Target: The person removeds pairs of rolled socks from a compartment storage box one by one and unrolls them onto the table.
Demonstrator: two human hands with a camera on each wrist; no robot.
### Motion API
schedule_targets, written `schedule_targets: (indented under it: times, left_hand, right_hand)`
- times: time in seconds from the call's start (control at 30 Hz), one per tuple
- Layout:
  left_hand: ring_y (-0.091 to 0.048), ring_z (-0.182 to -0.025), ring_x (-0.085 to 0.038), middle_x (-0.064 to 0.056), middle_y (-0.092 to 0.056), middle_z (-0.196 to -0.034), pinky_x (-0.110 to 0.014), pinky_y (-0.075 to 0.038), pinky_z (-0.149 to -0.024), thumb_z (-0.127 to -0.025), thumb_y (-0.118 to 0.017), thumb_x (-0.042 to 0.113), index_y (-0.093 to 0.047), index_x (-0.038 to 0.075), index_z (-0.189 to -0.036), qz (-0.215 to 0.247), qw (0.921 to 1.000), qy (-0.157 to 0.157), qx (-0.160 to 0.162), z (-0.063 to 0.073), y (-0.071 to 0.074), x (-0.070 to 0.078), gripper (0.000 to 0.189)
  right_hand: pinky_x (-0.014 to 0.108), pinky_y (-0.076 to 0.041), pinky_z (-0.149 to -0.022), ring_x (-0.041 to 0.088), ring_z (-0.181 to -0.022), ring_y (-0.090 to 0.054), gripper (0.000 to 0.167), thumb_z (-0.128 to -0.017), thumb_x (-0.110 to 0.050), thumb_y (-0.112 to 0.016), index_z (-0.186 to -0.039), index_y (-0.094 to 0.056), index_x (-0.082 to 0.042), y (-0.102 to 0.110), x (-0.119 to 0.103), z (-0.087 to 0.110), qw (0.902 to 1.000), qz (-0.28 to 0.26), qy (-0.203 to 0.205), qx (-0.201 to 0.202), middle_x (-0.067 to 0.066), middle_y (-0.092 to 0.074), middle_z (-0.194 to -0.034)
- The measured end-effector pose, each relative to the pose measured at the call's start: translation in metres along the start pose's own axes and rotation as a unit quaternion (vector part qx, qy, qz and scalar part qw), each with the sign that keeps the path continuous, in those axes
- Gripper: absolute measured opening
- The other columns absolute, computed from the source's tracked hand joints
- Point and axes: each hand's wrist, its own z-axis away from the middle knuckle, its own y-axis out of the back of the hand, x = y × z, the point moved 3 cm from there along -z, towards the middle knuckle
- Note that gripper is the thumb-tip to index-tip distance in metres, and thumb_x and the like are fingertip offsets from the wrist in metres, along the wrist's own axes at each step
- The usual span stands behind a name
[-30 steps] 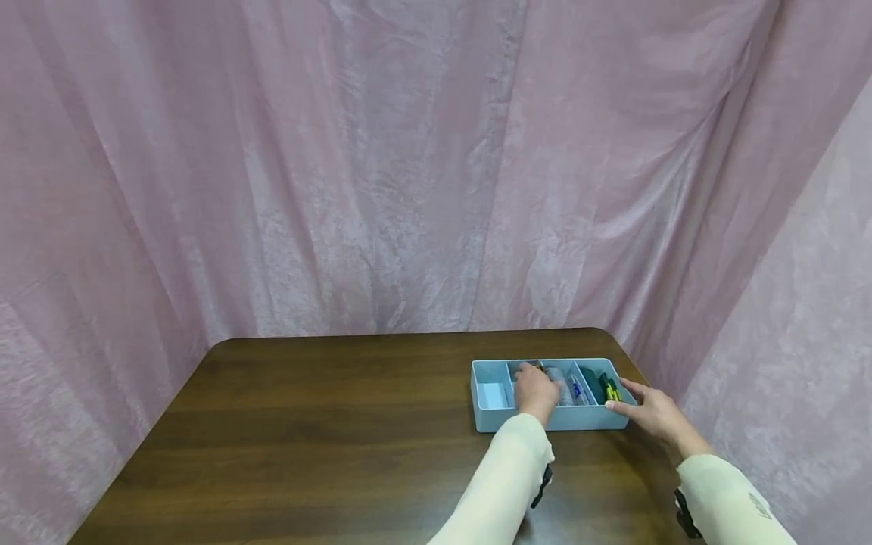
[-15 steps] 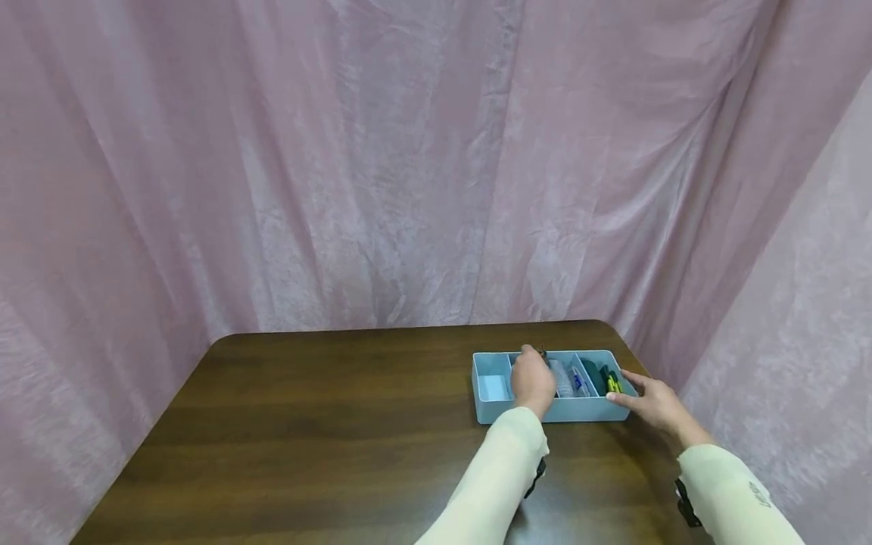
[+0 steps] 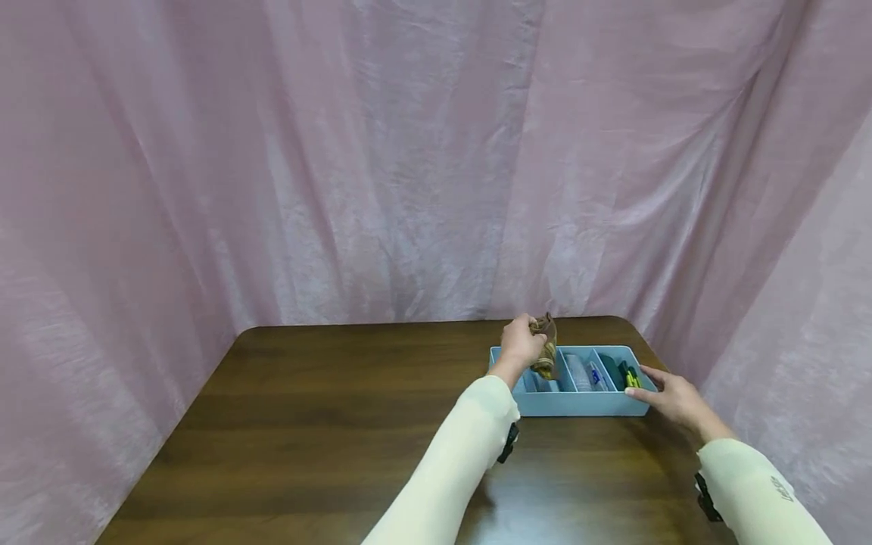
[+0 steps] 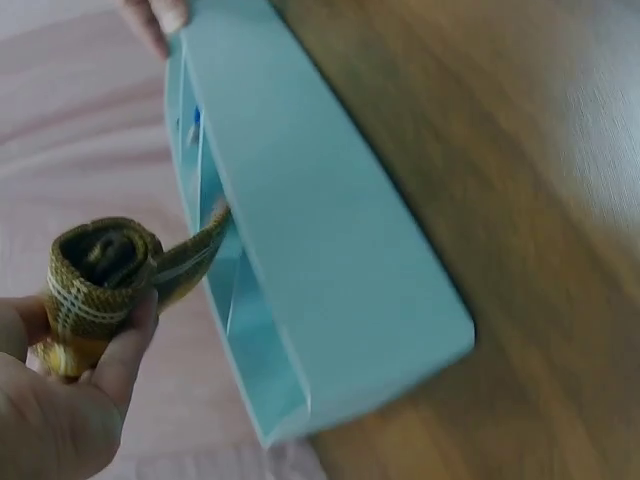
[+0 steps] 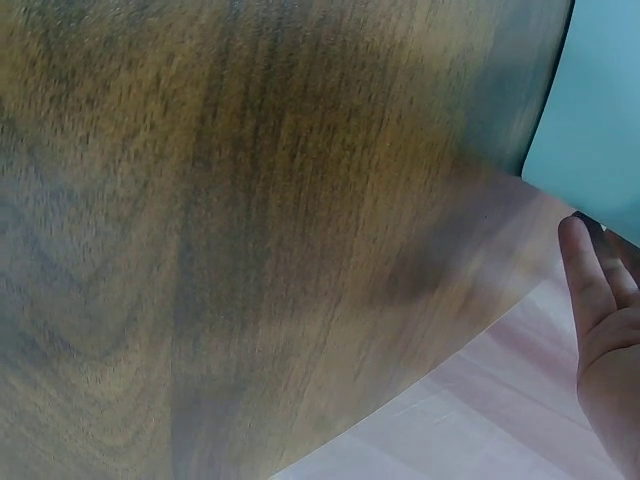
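My left hand (image 3: 521, 344) grips a rolled-up strip of brown plaid cloth (image 3: 546, 354) above a light blue divided box (image 3: 579, 405). In the left wrist view, thumb and fingers pinch the coil (image 4: 90, 310), and a loose tail of the strip reaches down past the box's rim. My right hand (image 3: 677, 401) holds the box's right end, thumb at the front corner and fingers along the side. In the right wrist view its fingers (image 5: 585, 265) lie against the box's end, partly cut off by the frame.
Inside the box are a clear plastic item (image 3: 579, 372), a blue-and-white item (image 3: 597, 376), a dark green item (image 3: 611, 371) and yellow-green pens (image 3: 632, 377). The box stands near the right edge of a brown wooden table (image 3: 341, 424). Pink curtains (image 3: 409, 151) hang behind.
My left hand has risen out of the box with the plaid cloth strip, which was mostly hidden in a compartment before. The right hand keeps its place at the box's right end.
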Motion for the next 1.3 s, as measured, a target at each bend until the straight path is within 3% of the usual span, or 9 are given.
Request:
schedule_targets:
  times: [0.27, 0.43, 0.6, 0.73, 0.9, 1.03, 1.13, 1.23, 1.3]
  left_hand:
    - [-0.061, -0.089, -0.015, -0.004, -0.066, -0.107, -0.031, -0.05, -0.075, -0.095, -0.068, 0.017, -0.064, 0.01, -0.113, 0.023, 0.9973, -0.034, -0.06, -0.013, 0.03, -0.002, 0.019]
    - [-0.061, -0.082, -0.015, -0.007, -0.067, -0.099, -0.027, -0.052, -0.071, -0.093, -0.069, 0.01, -0.064, 0.005, -0.109, 0.054, 0.9913, -0.069, -0.099, -0.019, 0.054, -0.001, 0.017]
    - [-0.064, -0.081, -0.017, -0.008, -0.067, -0.097, -0.027, -0.053, -0.067, -0.096, -0.065, 0.007, -0.062, 0.002, -0.112, 0.086, 0.9808, -0.078, -0.156, -0.022, 0.077, -0.003, 0.017]
    - [-0.064, -0.077, -0.016, -0.006, -0.066, -0.094, -0.028, -0.053, -0.065, -0.096, -0.063, 0.004, -0.06, 0.002, -0.11, 0.106, 0.9693, -0.082, -0.206, -0.022, 0.088, -0.005, 0.014]
    - [-0.057, -0.066, -0.011, -0.004, -0.063, -0.089, -0.025, -0.048, -0.058, -0.097, -0.062, 0.003, -0.058, 0.002, -0.109, 0.107, 0.9575, -0.091, -0.252, -0.021, 0.096, -0.008, 0.013]
    - [-0.053, -0.068, -0.011, -0.002, -0.064, -0.093, -0.027, -0.044, -0.061, -0.097, -0.063, 0.006, -0.059, 0.005, -0.109, 0.063, 0.9607, -0.105, -0.249, -0.02, 0.104, -0.015, 0.013]
    - [-0.055, -0.079, -0.012, 0.0, -0.065, -0.099, -0.027, -0.046, -0.07, -0.095, -0.067, 0.008, -0.061, 0.008, -0.108, -0.003, 0.9658, -0.122, -0.229, -0.02, 0.111, -0.022, 0.014]
    - [-0.056, -0.087, -0.013, 0.001, -0.065, -0.103, -0.028, -0.045, -0.077, -0.094, -0.069, 0.012, -0.062, 0.011, -0.108, -0.071, 0.966, -0.139, -0.206, -0.021, 0.115, -0.028, 0.016]
    - [-0.058, -0.094, -0.014, 0.001, -0.066, -0.108, -0.029, -0.046, -0.082, -0.094, -0.07, 0.014, -0.062, 0.013, -0.112, -0.104, 0.9641, -0.148, -0.194, -0.021, 0.117, -0.031, 0.02]
  right_hand:
    - [0.07, -0.033, -0.099, 0.062, -0.127, -0.034, 0.09, -0.096, -0.049, -0.061, -0.146, -0.026, 0.017, 0.01, 0.007, 0.003, 0.9994, 0.008, -0.014, -0.029, 0.048, -0.031, -0.14]
    - [0.071, -0.035, -0.096, 0.062, -0.125, -0.036, 0.089, -0.097, -0.048, -0.059, -0.148, -0.022, 0.017, 0.012, -0.003, -0.005, 0.9997, 0.016, 0.014, -0.015, 0.048, -0.033, -0.139]
    - [0.072, -0.03, -0.099, 0.06, -0.131, -0.03, 0.085, -0.101, -0.052, -0.048, -0.153, -0.02, 0.009, 0.009, -0.049, -0.029, 0.9986, 0.006, 0.053, 0.002, 0.042, -0.027, -0.148]
    - [0.069, -0.026, -0.105, 0.054, -0.138, -0.026, 0.079, -0.103, -0.055, -0.038, -0.155, -0.024, 0.003, -0.002, -0.104, -0.051, 0.9943, -0.06, 0.088, -0.005, 0.033, -0.026, -0.154]
    - [0.06, -0.026, -0.111, 0.048, -0.138, -0.034, 0.083, -0.104, -0.06, -0.018, -0.151, -0.03, 0.008, -0.03, -0.156, -0.072, 0.9671, -0.215, 0.117, -0.069, 0.032, -0.036, -0.149]
    - [0.054, -0.039, -0.106, 0.047, -0.125, -0.051, 0.093, -0.101, -0.065, -0.007, -0.149, -0.029, 0.012, -0.053, -0.18, -0.079, 0.9319, -0.319, 0.097, -0.143, 0.037, -0.04, -0.144]
    - [0.051, -0.047, -0.098, 0.042, -0.114, -0.06, 0.095, -0.099, -0.068, -0.012, -0.148, -0.029, 0.011, -0.063, -0.193, -0.082, 0.9105, -0.372, 0.071, -0.165, 0.037, -0.041, -0.142]
    - [0.049, -0.05, -0.095, 0.035, -0.106, -0.066, 0.097, -0.098, -0.071, -0.021, -0.148, -0.03, 0.012, -0.068, -0.204, -0.084, 0.8989, -0.402, 0.057, -0.165, 0.035, -0.045, -0.14]
    - [0.047, -0.052, -0.092, 0.03, -0.102, -0.068, 0.096, -0.097, -0.071, -0.029, -0.146, -0.035, 0.01, -0.07, -0.211, -0.086, 0.8979, -0.41, 0.042, -0.154, 0.032, -0.05, -0.137]
